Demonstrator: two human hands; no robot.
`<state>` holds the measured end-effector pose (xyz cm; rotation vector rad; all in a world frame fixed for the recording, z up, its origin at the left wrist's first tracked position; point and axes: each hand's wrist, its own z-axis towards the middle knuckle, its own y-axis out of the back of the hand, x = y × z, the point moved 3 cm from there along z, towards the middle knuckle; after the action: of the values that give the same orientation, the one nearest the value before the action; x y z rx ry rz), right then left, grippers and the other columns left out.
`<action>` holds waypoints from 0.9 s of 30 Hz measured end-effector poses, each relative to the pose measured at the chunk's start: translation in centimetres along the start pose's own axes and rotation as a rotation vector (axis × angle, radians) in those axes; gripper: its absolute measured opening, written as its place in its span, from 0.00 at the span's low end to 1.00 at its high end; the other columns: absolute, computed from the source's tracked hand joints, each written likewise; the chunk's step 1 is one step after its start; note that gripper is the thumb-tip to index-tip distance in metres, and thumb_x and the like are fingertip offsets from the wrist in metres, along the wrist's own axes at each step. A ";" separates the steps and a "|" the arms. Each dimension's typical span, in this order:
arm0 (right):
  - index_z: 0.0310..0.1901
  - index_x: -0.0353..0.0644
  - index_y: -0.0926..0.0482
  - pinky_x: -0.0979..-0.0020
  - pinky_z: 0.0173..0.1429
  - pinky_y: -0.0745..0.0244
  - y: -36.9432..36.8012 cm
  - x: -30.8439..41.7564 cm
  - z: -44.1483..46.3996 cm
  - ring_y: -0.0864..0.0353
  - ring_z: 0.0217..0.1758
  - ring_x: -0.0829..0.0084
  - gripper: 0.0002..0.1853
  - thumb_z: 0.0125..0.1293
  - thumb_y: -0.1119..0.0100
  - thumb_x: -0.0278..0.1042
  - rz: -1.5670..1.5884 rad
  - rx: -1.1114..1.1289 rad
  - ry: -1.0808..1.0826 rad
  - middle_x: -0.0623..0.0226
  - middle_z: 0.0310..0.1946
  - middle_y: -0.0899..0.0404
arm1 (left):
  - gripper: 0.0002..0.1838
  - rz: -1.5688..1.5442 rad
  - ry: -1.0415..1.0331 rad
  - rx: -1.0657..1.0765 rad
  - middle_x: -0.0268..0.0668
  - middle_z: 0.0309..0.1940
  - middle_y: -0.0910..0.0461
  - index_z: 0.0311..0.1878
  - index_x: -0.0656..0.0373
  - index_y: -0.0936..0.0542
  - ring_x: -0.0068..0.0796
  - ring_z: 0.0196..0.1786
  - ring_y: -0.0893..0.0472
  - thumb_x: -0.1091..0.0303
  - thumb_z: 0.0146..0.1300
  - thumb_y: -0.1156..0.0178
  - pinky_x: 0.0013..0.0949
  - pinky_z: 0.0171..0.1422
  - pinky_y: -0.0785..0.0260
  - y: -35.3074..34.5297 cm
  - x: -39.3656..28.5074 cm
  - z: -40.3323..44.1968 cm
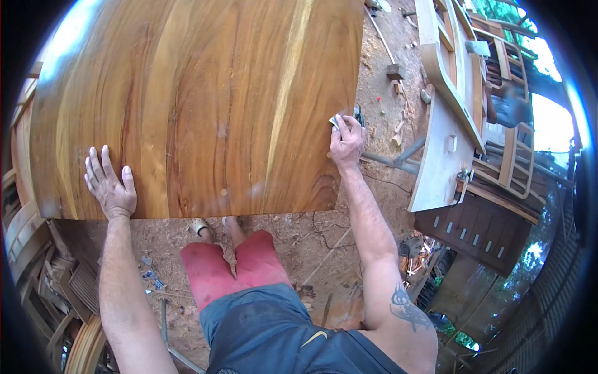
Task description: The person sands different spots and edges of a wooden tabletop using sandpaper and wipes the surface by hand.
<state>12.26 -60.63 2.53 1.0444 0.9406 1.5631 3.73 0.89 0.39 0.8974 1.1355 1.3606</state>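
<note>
A broad, glossy brown wooden panel [218,106] with streaked grain lies in front of me. My left hand [112,190] rests on its near left part, fingers spread and palm down. At the panel's right edge, my right hand [347,142] is closed with a small pale folded piece of what looks like sandpaper [334,122] pinched in its fingers. Most of that piece is hidden by the fingers. Just beyond this hand, a small dark object [358,115] shows at the panel's edge; I cannot make out what it is.
A pale board [442,146] and a curved wooden frame [450,81] stand to the right. Wooden chair parts [507,165] are behind them, and more curved pieces [87,349] lie at the left. Wood scraps [397,134] and a metal pipe [389,161] are on the dirt floor.
</note>
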 end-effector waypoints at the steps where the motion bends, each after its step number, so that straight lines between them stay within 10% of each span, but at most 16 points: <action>1: 0.58 0.52 0.08 0.54 0.64 0.24 0.0 -0.3 0.1 0.19 0.55 0.59 0.18 0.67 0.31 0.33 -0.001 -0.017 -0.016 0.66 0.60 0.17 | 0.42 0.001 0.000 -0.001 0.42 0.91 0.52 0.90 0.44 0.45 0.53 0.91 0.51 0.45 0.77 0.46 0.65 0.91 0.58 0.0 0.1 0.0; 27: 0.57 0.53 0.07 0.55 0.60 0.22 0.1 -0.6 0.7 0.18 0.52 0.60 0.17 0.67 0.30 0.34 -0.020 -0.047 0.011 0.67 0.56 0.16 | 0.42 -0.011 0.003 0.007 0.42 0.91 0.51 0.90 0.44 0.44 0.53 0.91 0.51 0.44 0.77 0.46 0.66 0.91 0.59 -0.1 0.1 0.0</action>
<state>12.94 -61.21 2.71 0.9914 0.9149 1.5688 3.75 1.01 0.26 0.8926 1.1466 1.3503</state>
